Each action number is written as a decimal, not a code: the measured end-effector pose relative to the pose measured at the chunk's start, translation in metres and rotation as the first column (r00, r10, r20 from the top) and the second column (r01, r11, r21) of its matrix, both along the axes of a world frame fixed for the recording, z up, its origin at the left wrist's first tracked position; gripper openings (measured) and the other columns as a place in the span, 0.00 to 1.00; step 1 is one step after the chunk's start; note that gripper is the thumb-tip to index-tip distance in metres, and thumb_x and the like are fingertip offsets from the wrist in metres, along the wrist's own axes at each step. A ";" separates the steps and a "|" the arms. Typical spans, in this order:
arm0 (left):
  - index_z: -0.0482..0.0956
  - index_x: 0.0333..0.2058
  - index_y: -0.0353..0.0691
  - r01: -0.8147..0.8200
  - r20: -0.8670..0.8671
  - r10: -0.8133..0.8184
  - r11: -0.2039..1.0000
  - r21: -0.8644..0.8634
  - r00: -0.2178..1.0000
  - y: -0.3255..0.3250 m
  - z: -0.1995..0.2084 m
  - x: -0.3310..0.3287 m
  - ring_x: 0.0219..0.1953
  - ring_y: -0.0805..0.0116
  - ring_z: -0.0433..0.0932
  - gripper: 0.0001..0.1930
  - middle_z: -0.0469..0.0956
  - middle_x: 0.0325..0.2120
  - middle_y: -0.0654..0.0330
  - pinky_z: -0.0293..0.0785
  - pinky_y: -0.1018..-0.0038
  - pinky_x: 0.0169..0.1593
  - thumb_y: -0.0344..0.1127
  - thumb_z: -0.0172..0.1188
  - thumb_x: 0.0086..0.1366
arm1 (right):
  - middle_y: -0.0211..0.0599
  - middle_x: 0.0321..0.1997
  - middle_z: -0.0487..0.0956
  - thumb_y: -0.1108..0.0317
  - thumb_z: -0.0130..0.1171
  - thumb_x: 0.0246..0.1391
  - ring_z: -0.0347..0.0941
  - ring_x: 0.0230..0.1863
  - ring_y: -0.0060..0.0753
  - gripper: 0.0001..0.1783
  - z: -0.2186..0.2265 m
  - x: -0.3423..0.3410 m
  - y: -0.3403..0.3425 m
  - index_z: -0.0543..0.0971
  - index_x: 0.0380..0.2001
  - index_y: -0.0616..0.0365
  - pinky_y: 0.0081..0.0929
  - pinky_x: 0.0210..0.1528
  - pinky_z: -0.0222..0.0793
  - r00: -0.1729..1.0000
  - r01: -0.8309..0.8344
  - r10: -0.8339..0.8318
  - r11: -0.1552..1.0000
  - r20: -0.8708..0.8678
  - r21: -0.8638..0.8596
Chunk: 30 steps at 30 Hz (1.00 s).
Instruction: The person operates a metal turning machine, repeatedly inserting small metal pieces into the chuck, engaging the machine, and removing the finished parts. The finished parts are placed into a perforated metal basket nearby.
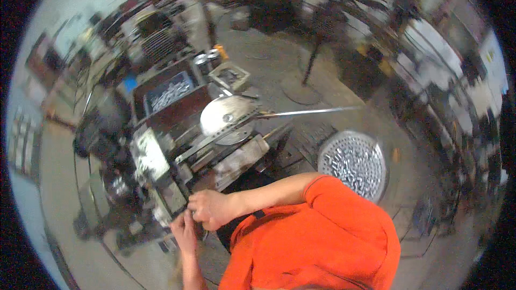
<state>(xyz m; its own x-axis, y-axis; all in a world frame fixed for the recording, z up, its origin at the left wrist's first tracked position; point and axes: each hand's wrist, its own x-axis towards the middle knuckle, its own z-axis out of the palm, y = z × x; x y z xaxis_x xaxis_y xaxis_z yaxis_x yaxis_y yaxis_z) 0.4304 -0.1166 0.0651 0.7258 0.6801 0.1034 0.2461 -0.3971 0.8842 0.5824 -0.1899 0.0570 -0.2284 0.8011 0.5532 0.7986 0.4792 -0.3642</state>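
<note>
My right hand (211, 209) reaches in from the right, its fingers curled closed at the near edge of a bench machine (171, 196). Just below it, my left hand (184, 231) comes up with fingertips pressed together, close against the right fingers. Whatever is between them is too small and blurred to make out. Beyond the hands, the machine carries a pale round disc (220, 115) and a perforated flat bar (217, 137). From the disc a long metal lever (312, 111) sticks out to the right.
A blue-lined tray (171, 92) of small metal parts lies behind the machine, beside a small box (230, 77) and metal cans (201, 62). At right, a round perforated basket (352, 164) holds many shiny pieces. A dark motor-like unit (105, 123) stands at left.
</note>
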 end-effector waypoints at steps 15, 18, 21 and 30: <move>0.74 0.39 0.38 -0.420 -0.358 0.663 0.717 0.556 0.658 0.082 0.044 -0.214 0.26 0.50 0.76 0.11 0.76 0.23 0.48 0.69 0.62 0.29 0.33 0.52 0.58 | 0.41 0.31 0.76 0.64 0.56 0.27 0.70 0.34 0.46 0.11 0.067 0.003 0.158 0.80 0.20 0.55 0.37 0.35 0.69 0.946 -0.121 0.163 0.980 0.282 -0.159; 0.74 0.41 0.39 -0.434 -0.249 0.839 0.477 0.764 0.485 0.091 -0.007 -0.316 0.26 0.50 0.76 0.13 0.75 0.21 0.47 0.70 0.61 0.30 0.29 0.52 0.55 | 0.41 0.24 0.77 0.64 0.56 0.24 0.71 0.34 0.46 0.11 0.059 -0.005 0.218 0.82 0.18 0.52 0.37 0.35 0.70 0.856 0.145 -0.015 0.967 0.517 -0.211; 0.72 0.45 0.39 -0.541 -0.383 0.776 0.627 0.561 0.501 0.062 -0.027 -0.345 0.27 0.50 0.76 0.17 0.76 0.22 0.47 0.71 0.63 0.32 0.28 0.51 0.55 | 0.43 0.23 0.78 0.64 0.55 0.25 0.73 0.36 0.46 0.12 0.035 -0.008 0.249 0.83 0.19 0.49 0.37 0.37 0.72 0.878 0.263 -0.101 0.918 0.467 -0.297; 0.68 0.48 0.33 -0.664 -0.519 0.771 0.609 0.434 0.368 0.064 -0.054 -0.332 0.27 0.51 0.77 0.25 0.76 0.20 0.48 0.71 0.62 0.31 0.32 0.61 0.50 | 0.46 0.26 0.78 0.63 0.56 0.26 0.75 0.35 0.46 0.14 0.022 -0.012 0.266 0.83 0.23 0.49 0.35 0.39 0.72 0.904 0.258 -0.071 0.877 0.421 -0.406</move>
